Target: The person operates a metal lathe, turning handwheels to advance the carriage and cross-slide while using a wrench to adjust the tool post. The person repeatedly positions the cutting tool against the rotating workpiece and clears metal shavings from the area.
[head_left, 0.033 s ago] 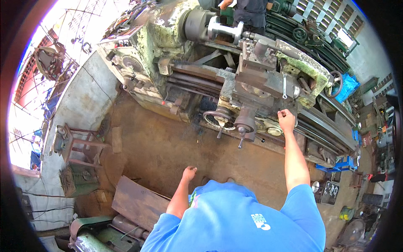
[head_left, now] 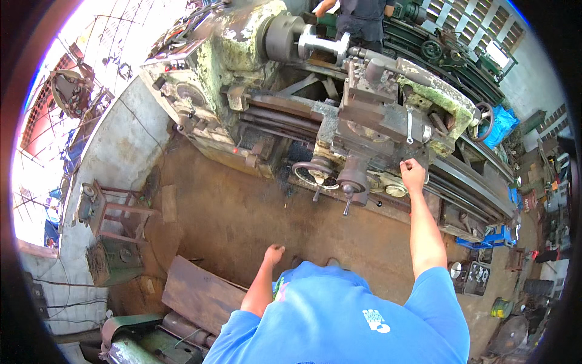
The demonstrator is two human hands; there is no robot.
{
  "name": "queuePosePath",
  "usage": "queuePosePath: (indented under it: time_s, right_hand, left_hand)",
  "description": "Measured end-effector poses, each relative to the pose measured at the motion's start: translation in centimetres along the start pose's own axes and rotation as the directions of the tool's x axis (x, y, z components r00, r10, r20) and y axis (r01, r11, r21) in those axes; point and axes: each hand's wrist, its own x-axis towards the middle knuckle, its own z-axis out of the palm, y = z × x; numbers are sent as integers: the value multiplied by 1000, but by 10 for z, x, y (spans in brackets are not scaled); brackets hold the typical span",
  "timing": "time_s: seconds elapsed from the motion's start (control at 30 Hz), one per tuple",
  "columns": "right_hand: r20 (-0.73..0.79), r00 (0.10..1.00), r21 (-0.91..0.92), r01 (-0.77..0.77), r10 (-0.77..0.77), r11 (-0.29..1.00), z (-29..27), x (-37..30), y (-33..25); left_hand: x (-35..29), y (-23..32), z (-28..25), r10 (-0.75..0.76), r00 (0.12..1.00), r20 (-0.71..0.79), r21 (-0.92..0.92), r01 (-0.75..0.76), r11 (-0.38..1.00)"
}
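My right hand (head_left: pixel 413 174) reaches to the front of a large worn metal lathe (head_left: pixel 364 130), its fingers curled at the right side of the carriage. Whatever lies within those fingers is hidden. Just above that hand, a combination wrench (head_left: pixel 410 126) rests on the carriage. My left hand (head_left: pixel 274 253) hangs low near my body, closed in a loose fist, touching nothing. A pale metal workpiece (head_left: pixel 323 45) with flanged ends sits between the chuck (head_left: pixel 284 37) and the tailstock end. Left of my right hand are a handwheel (head_left: pixel 315 175) and a crank handle (head_left: pixel 347 200).
Behind the lathe stands another person (head_left: pixel 360 21) in dark clothes, beside a green machine (head_left: pixel 445 57). A brown metal sheet (head_left: pixel 200 291) lies behind my left arm. On the left are a small metal stand (head_left: pixel 124 209) and a low wall (head_left: pixel 130 127). A blue plastic bag (head_left: pixel 502 126) hangs at the right.
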Motion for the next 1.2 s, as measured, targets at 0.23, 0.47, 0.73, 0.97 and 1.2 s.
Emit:
queuePosePath:
  time_s: [0.23,0.47,0.73,0.97,1.2]
  right_hand:
    - [-75,995,48,-56,59,997,1,3,11]
    - [-24,993,51,-111,113,992,-1,3,8]
    - [23,987,91,-160,159,983,-1,4,7]
    - [2,995,23,-95,95,995,-2,6,6]
    - [2,993,44,-117,117,992,2,5,13]
  left_hand:
    - [-51,-70,4,-370,885,282,43,374,926]
    - [-64,-93,0,-318,930,185,23,319,947]
    - [-38,-79,22,-131,984,120,294,91,952]
    - [-24,-99,22,-181,971,158,103,166,981]
    - [-33,-95,14,-240,957,163,-36,249,968]
